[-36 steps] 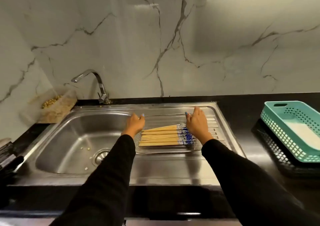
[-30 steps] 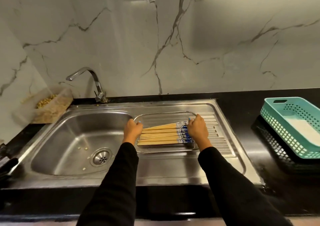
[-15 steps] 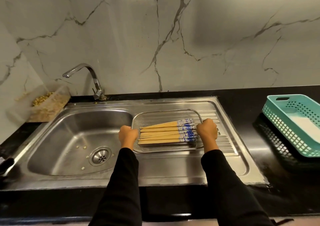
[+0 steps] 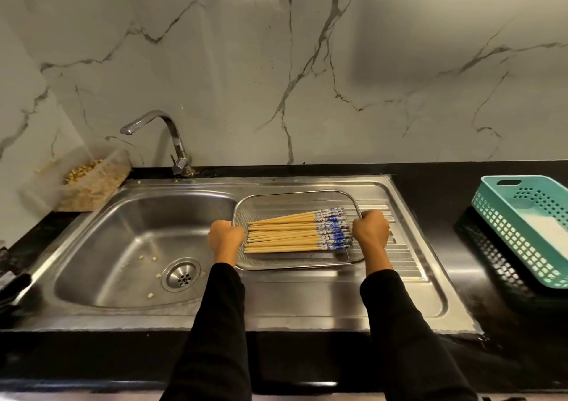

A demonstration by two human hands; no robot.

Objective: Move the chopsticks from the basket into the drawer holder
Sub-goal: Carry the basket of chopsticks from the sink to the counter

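A shallow steel mesh basket [image 4: 292, 198] sits over the ribbed drainboard of the sink. Several wooden chopsticks [image 4: 285, 234] with blue-and-white patterned ends lie side by side in it, patterned ends to the right. My left hand [image 4: 225, 238] grips the basket's left rim with curled fingers. My right hand [image 4: 371, 229] grips the right rim the same way. No drawer or holder is in view.
The sink bowl [image 4: 123, 247] with food scraps lies to the left under a curved tap [image 4: 172, 139]. A plastic container of crumbs [image 4: 92, 182] stands at the back left. A teal perforated basket [image 4: 528, 228] sits on the black counter [image 4: 430, 185] at right.
Both hands moved from the basket's far side to its left and right rims and closed round them. The camera view shifted a little lower.
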